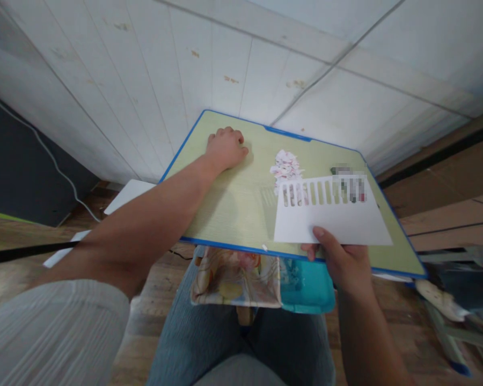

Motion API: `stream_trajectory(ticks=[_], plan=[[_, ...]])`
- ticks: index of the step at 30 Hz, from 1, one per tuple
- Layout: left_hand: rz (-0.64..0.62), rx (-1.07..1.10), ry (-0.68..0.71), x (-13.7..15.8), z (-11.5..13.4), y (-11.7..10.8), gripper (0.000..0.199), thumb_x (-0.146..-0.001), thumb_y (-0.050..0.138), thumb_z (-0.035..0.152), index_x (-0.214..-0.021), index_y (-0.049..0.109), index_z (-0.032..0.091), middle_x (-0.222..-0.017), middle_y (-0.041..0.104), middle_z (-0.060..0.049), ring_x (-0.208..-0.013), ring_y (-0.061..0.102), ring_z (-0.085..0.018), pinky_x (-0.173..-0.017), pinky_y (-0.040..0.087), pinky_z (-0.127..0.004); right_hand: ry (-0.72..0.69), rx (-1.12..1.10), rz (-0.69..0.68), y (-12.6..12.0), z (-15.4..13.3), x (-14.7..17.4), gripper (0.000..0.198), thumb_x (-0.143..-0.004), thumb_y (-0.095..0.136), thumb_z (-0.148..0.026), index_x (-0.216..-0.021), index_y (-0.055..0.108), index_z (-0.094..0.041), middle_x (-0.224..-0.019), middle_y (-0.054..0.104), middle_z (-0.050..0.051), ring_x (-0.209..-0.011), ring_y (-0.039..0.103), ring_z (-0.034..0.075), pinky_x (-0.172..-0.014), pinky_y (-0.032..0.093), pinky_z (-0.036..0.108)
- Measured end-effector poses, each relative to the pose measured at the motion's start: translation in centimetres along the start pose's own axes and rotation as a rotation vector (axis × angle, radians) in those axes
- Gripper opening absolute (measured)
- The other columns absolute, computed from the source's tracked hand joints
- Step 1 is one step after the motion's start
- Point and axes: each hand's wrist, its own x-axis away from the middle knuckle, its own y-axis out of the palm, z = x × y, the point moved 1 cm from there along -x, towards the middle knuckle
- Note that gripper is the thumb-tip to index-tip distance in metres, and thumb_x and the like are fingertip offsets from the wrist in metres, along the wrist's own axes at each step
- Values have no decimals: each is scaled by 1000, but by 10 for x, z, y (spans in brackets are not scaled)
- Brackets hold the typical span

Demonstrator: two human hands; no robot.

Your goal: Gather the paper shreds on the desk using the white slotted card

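My right hand [346,262] pinches the near edge of a white sheet [330,225], thumb on top and fingers beneath. A row of several slots is cut along the sheet's far side, and the yellow-green tabletop [221,203] shows through some of them. My left hand [227,147] rests on the far left of the tabletop, fingers loosely bent, thumb apart, with nothing visible in it. A heap of small white paper scraps [286,163], marked with pink, lies between the hands, partly behind the sheet. Past the sheet's far right, a dark item is blurred by pixelation.
Below the tabletop's near edge hang a patterned fabric pouch [237,279] and a turquoise plastic bin [308,287], just above my lap. One tiny white scrap [264,247] lies near that edge. A white plank wall [225,59] stands behind; a dark panel [32,166] is at left.
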Motion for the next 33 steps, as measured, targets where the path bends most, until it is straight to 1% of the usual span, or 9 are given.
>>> stream_trajectory(ticks=[2, 4, 8, 11, 15, 22, 28, 30, 33], plan=[[-3, 3, -3, 1, 1, -1, 49, -105, 63, 36, -147, 85, 24, -164, 75, -19, -160, 62, -44, -139, 46, -63, 15, -20, 17, 0, 2, -1, 44, -94, 98, -63, -83, 78, -25, -62, 75, 3, -43, 62, 20, -44, 56, 33], [1, 9, 5, 1, 0, -1, 50, -104, 64, 37, -147, 85, 24, -163, 76, -19, -159, 62, -45, -138, 46, -64, 13, 8, 6, 0, 4, 0, 45, -95, 97, -64, -80, 78, -26, -61, 74, 3, -45, 65, 21, -46, 59, 35], [6, 8, 16, -1, -1, 0, 51, -104, 65, 38, -148, 85, 25, -163, 76, -17, -159, 62, -44, -138, 46, -63, -11, 121, -65, -1, 5, 6, 60, -100, 92, -73, -65, 73, -27, -61, 74, 7, -57, 76, 27, -63, 71, 41], [2, -3, 9, 0, -1, 0, 50, -106, 63, 38, -148, 85, 23, -165, 74, -18, -160, 62, -42, -139, 46, -60, -21, 159, -73, -1, 5, 8, 65, -100, 90, -78, -64, 74, -27, -62, 76, 7, -61, 81, 28, -69, 73, 41], [6, -4, 5, 2, 0, -1, 50, -105, 64, 37, -148, 85, 24, -163, 76, -18, -158, 63, -43, -138, 47, -61, -39, 153, -111, 0, 6, 6, 66, -103, 89, -77, -62, 74, -27, -61, 75, 7, -62, 83, 29, -66, 72, 39], [12, 11, -1, 1, 1, -1, 51, -105, 64, 38, -150, 83, 25, -164, 75, -17, -160, 61, -43, -139, 45, -62, 14, 101, -65, 2, 8, 8, 65, -95, 95, -80, -64, 73, -27, -58, 72, 5, -59, 82, 29, -65, 74, 40], [-6, -3, -1, 4, 4, -5, 50, -105, 63, 37, -149, 84, 24, -166, 74, -19, -160, 63, -43, -139, 46, -61, 27, 67, -148, -2, 9, 5, 60, -95, 95, -76, -67, 78, -26, -62, 77, 7, -55, 75, 26, -60, 71, 40], [2, -5, 9, 4, 4, -5, 50, -105, 63, 37, -147, 86, 24, -164, 76, -19, -158, 64, -43, -138, 47, -62, 34, -15, -55, -5, 11, 0, 53, -95, 97, -70, -74, 77, -25, -62, 76, 5, -50, 70, 23, -53, 65, 36], [16, -14, 21, 4, 3, -4, 48, -105, 64, 37, -146, 87, 27, -161, 78, -17, -156, 65, -43, -136, 49, -63, 16, -114, 197, -10, 17, -11, 43, -91, 99, -60, -90, 76, -24, -67, 77, 2, -47, 66, 20, -47, 57, 32]])
